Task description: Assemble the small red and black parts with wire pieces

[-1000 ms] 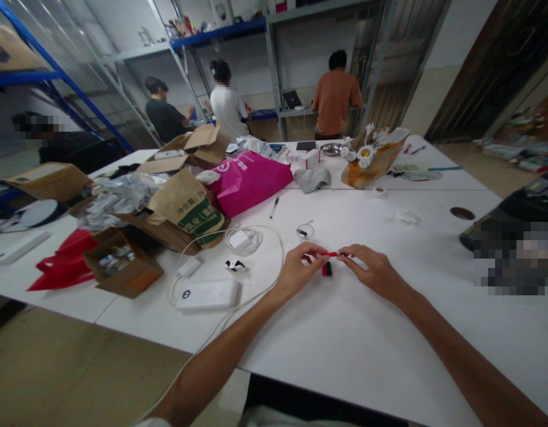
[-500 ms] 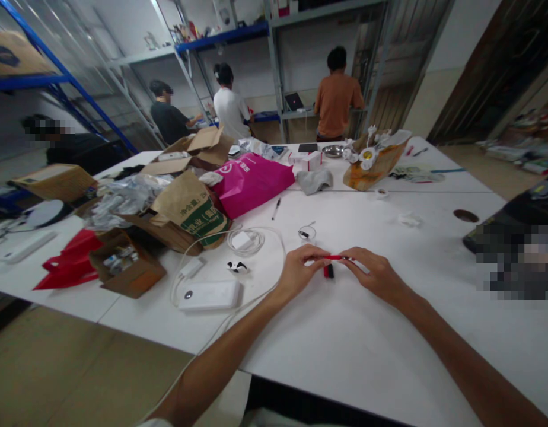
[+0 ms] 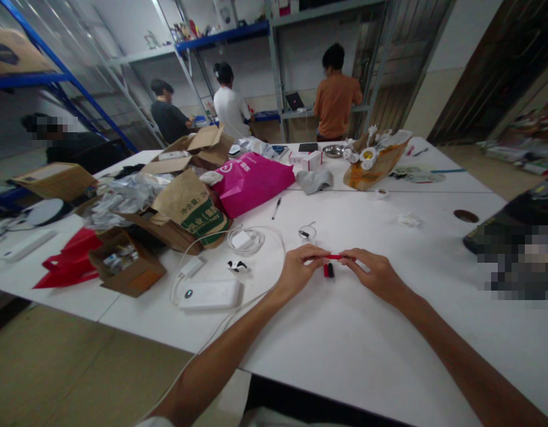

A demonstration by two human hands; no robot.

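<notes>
A thin red object (image 3: 334, 257) spans the gap between my two hands above the white table (image 3: 367, 367). My left hand (image 3: 300, 270) pinches its left end, and my right hand (image 3: 374, 273) pinches the right end. Just below it, a small red piece (image 3: 326, 271) and a small black piece (image 3: 331, 270) lie side by side on the tabletop. Beyond my hands rests a little coiled cable (image 3: 306, 233) with a dark part. The fingertips hide both ends of the red object.
A white power bank (image 3: 210, 295), a charger with coiled cable (image 3: 242, 239) and a pen (image 3: 276, 209) lie to the left. Farther off are a magenta bag (image 3: 256, 181) and open cardboard boxes (image 3: 129, 279). A dark bag (image 3: 518, 219) sits at right. Several people work behind.
My right fingertips have shifted slightly along the red object and now cover its right end. Both arms stay almost where they were.
</notes>
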